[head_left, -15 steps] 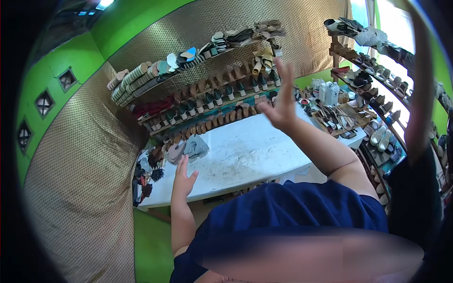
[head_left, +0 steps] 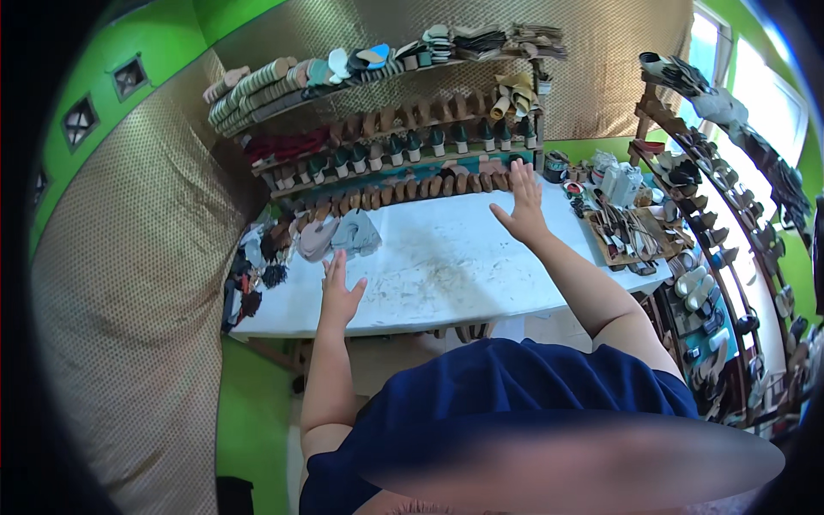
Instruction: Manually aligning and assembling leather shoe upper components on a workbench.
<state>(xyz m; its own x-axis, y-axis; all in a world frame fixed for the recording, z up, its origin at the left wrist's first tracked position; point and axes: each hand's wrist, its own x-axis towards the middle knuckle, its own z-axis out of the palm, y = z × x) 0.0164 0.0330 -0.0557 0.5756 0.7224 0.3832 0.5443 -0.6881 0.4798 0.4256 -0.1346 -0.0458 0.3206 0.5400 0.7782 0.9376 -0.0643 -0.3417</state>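
My left hand point(head_left: 343, 294) is raised at the near left part of a white table point(head_left: 489, 283), its fingers spread and nothing in it. Just beyond its fingertips lie a flat pinkish-beige piece point(head_left: 317, 239) and a flat grey piece point(head_left: 355, 233), side by side on the table. My right hand point(head_left: 524, 212) is lifted toward the table's far right part, palm outward and fingers apart, also holding nothing. Past its fingertips stands a row of brown shoe lasts point(head_left: 429, 186) along the table's back.
Behind the table, a rack holds green heeled shoes point(head_left: 396, 150) and stacked soles point(head_left: 257, 90). A brown board with hand tools point(head_left: 631, 233) and white containers point(head_left: 622, 182) occupy the right end. Shoe shelves point(head_left: 708, 227) stand at right. Dark scraps point(head_left: 275, 275) lie at the left end.
The view has shifted, bringing more of the right shelves in. My right hand has come down slightly. A blurred arm with a dark sleeve at the right edge has gone from view.
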